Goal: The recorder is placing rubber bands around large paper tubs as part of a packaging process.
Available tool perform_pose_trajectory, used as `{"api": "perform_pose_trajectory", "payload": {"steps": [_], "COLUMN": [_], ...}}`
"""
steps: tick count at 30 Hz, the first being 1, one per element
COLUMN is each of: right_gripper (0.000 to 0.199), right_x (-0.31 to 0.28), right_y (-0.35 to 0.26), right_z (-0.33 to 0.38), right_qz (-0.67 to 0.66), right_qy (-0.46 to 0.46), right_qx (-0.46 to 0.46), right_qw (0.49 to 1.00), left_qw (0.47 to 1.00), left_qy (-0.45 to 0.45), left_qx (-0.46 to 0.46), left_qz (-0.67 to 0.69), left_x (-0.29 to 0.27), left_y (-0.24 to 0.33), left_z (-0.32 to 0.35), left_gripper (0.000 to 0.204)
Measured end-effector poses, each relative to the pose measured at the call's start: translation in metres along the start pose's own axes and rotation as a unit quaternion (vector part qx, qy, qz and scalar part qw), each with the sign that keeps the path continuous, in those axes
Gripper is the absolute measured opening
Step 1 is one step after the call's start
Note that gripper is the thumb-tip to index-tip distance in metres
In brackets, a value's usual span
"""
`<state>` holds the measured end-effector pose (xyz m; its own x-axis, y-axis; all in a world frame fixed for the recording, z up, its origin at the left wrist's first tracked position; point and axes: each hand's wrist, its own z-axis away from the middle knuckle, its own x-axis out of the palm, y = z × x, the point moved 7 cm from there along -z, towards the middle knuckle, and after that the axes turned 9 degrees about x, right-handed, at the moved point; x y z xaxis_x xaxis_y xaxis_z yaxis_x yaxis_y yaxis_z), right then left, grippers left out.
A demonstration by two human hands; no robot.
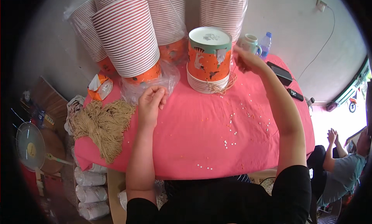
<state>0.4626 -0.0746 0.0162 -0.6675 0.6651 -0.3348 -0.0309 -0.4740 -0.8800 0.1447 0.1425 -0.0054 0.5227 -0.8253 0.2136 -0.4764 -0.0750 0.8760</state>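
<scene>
An orange and green paper bucket with cat and bat pictures stands upside down, white base up, over a short stack of white-rimmed buckets. Thin tan cord hangs in loose loops around the stack's lower right side. My right hand is raised just right of the bucket, its fingers curled in; what they hold, if anything, cannot be made out. Left of the stack, my left hand hovers with thumb and forefinger pressed together; anything between them is too small to see. A tan cord bundle lies beyond my left forearm.
Tall bucket stacks, some in clear plastic, line the back. A mug, a bottle, a black box and a remote sit at right. Small white discs dot the pink cloth. Another person sits at right.
</scene>
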Motion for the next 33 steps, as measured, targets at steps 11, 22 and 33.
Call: {"api": "perform_pose_trajectory", "payload": {"steps": [11, 22, 33], "right_gripper": [0.028, 0.040, 0.015], "right_x": [-0.007, 0.152, 0.215], "right_y": [-0.118, -0.275, -0.353], "right_z": [0.095, 0.122, 0.144], "right_qz": [0.277, 0.385, 0.462], "right_qy": [0.289, 0.271, 0.179], "right_qx": [-0.331, -0.585, -0.607], "right_qw": [0.854, 0.661, 0.621], "left_qw": [0.999, 0.923, 0.893], "left_qy": [-0.041, -0.114, -0.136], "left_qx": [-0.016, 0.154, 0.212], "left_qz": [-0.017, -0.333, -0.374], "left_x": [0.008, 0.044, 0.043], "left_y": [-0.009, 0.012, 0.014], "left_z": [0.003, 0.015, 0.019], "left_gripper": [0.009, 0.011, 0.011]}}
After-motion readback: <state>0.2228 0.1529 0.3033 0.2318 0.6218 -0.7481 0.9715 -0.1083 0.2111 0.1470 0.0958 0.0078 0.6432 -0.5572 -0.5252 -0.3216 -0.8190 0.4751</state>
